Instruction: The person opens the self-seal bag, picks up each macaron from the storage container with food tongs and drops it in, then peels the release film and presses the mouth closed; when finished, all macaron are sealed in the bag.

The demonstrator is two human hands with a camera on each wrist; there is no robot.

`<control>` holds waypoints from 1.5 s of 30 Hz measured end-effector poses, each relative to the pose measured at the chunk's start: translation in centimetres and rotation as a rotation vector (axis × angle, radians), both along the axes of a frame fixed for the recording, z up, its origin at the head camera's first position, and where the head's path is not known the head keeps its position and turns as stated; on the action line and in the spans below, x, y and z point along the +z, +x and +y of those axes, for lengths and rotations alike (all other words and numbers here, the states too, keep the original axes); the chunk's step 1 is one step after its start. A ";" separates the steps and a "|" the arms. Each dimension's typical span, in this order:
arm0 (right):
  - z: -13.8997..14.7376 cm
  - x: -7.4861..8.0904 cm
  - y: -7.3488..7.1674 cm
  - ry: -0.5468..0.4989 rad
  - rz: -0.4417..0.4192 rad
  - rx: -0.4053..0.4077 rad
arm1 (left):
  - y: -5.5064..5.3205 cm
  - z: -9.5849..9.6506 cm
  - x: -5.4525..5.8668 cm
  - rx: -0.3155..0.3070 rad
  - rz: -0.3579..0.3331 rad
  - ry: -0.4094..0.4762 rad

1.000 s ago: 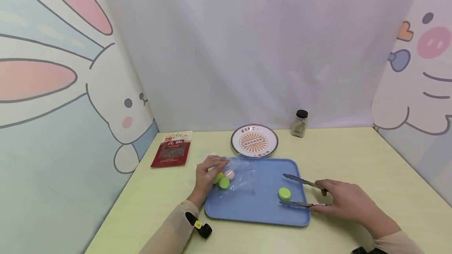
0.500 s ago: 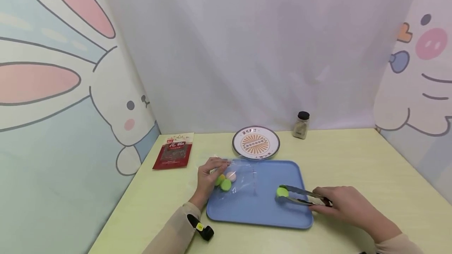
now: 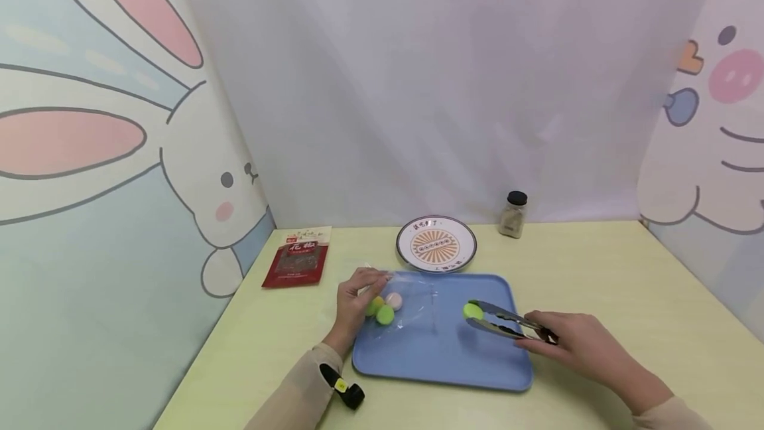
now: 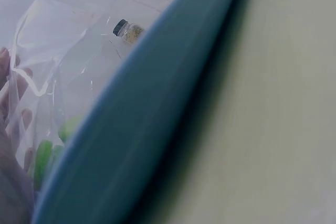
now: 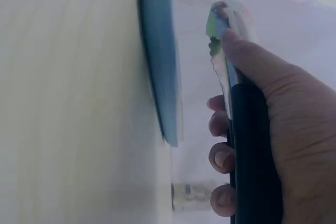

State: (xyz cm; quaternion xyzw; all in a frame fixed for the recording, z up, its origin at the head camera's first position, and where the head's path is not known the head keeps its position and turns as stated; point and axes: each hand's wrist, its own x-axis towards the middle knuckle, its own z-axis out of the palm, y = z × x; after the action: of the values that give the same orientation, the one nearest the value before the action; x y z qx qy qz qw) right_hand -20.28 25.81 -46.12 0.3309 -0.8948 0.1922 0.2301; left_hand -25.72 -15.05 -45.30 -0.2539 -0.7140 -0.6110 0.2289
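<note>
In the head view my left hand (image 3: 356,300) holds a clear plastic bag (image 3: 414,307) at the left of the blue tray (image 3: 442,367). Inside the bag lie several round macaron-like pieces, among them a green one (image 3: 384,314) and a pink one (image 3: 394,300). Through the film in the left wrist view, some fingers (image 4: 23,85) show. On the right, my right hand (image 3: 575,344) grips metal tongs (image 3: 506,314) with dark handles (image 5: 254,150). Between the tong tips is a green macaron (image 3: 473,311), raised a little above the tray, to the right of the bag.
Behind the tray stands a round patterned plate (image 3: 412,241). A black-capped spice jar (image 3: 512,221) is farther back right. A red spice packet (image 3: 295,264) lies at the back left. Printed walls and a white curtain (image 3: 442,85) enclose the pale table (image 3: 591,271).
My right hand has closed the tongs on the green macaron and lifted it off the tray, slightly leftward and away from me. My left hand stays at the bag.
</note>
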 end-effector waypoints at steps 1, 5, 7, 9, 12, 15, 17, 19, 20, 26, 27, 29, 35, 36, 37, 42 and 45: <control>-0.3 0.1 -0.2 0.004 -0.031 -0.002 | 0.0 0.0 0.0 0.001 0.004 -0.003; -1.7 0.7 -1.4 0.010 -0.139 0.016 | 0.1 0.0 -0.1 0.011 -0.009 -0.006; -2.6 1.2 -2.3 0.028 -0.191 0.033 | 0.1 0.0 -0.1 0.014 -0.027 -0.006; -3.4 1.8 -3.2 0.054 -0.250 0.053 | 0.1 -0.1 -0.2 0.012 -0.039 -0.004; -4.6 2.8 -4.6 0.105 -0.365 0.099 | -0.1 0.0 -0.4 -0.001 -0.021 -0.002; -6.0 3.9 -6.0 0.128 -0.469 0.158 | -0.7 0.0 -1.0 -0.014 0.018 0.008; -7.1 4.4 -6.9 0.129 -0.523 0.195 | -1.3 -0.1 -1.7 -0.021 0.048 0.022; -8.2 4.8 -7.8 0.127 -0.554 0.221 | -1.8 -0.2 -2.3 -0.029 0.084 0.033; -8.7 5.0 -8.2 0.124 -0.565 0.230 | -2.1 -0.2 -2.5 -0.035 0.093 0.040; -9.3 5.8 -9.8 0.107 -0.650 0.235 | -2.3 -0.1 -2.9 -0.045 0.091 0.051; -8.9 6.0 -9.9 0.101 -0.672 0.227 | -2.2 -0.1 -2.9 -0.043 0.086 0.045; -7.9 6.1 -10.1 0.085 -0.712 0.210 | -2.1 -0.1 -2.7 -0.040 0.075 0.030; -6.5 5.9 -9.9 0.095 -0.798 0.192 | -2.2 -0.5 -2.8 -0.025 0.076 0.020; -6.7 5.8 -9.8 0.107 -0.798 0.201 | -2.2 -0.6 -2.8 -0.024 0.084 0.022; -6.9 5.5 -9.8 0.118 -0.792 0.214 | -2.2 -0.6 -2.9 -0.026 0.091 0.023; -8.6 4.9 -9.6 0.112 -0.700 0.267 | -2.2 -0.4 -3.1 -0.062 0.121 0.025; -9.6 5.0 -9.4 0.084 -0.618 0.280 | -2.2 -0.2 -3.2 -0.065 0.125 0.037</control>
State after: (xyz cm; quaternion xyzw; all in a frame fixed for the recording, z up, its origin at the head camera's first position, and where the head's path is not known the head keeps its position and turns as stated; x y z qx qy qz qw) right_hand -29.70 16.18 -41.08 0.3856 -0.8753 0.2762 -0.0944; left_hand -27.95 -15.21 -48.48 -0.3105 -0.6784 -0.6140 0.2575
